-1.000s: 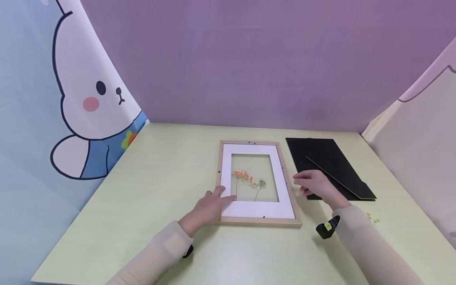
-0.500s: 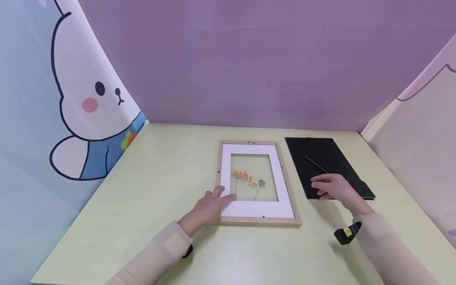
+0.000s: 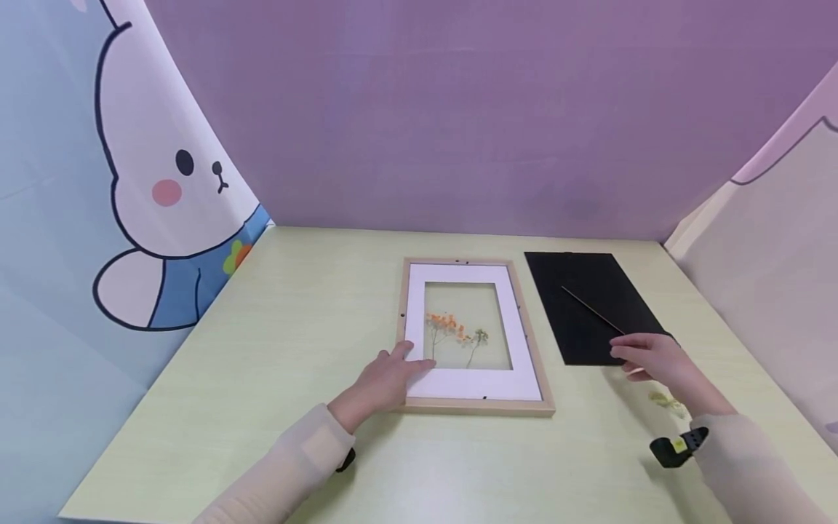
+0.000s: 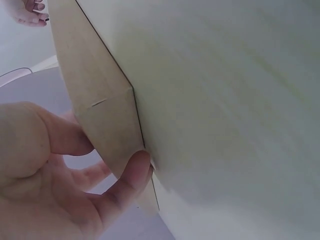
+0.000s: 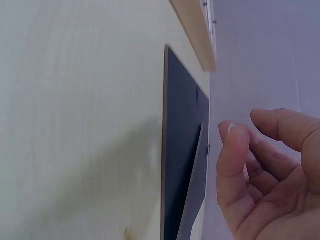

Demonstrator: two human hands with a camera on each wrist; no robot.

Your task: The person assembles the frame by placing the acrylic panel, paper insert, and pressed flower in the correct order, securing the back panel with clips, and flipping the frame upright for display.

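Note:
A light wooden picture frame (image 3: 481, 407) with a white mat (image 3: 461, 384) lies on the table. Inside the mat's opening are an orange dried flower sprig (image 3: 445, 321) and a smaller green-yellow sprig (image 3: 481, 338). My left hand (image 3: 382, 382) holds the frame's left side near the bottom; the left wrist view has a fingertip pressing the wooden side (image 4: 112, 115) at table level. Over the lower right of a black backing board (image 3: 556, 306) hovers my right hand (image 3: 655, 360), fingers loosely curled, nothing visible between thumb and fingers (image 5: 234, 155).
On the backing board lies its slanted black stand flap (image 5: 192, 190), its edge showing from above. Pale yellow dried bits (image 3: 668, 402) rest on the table (image 3: 262, 407) beside the right wrist. A purple backdrop (image 3: 458, 131) stands behind, with printed side panels.
My right hand has moved to the right, away from the picture frame and across the black backing board. The left hand and the frame stay where they were.

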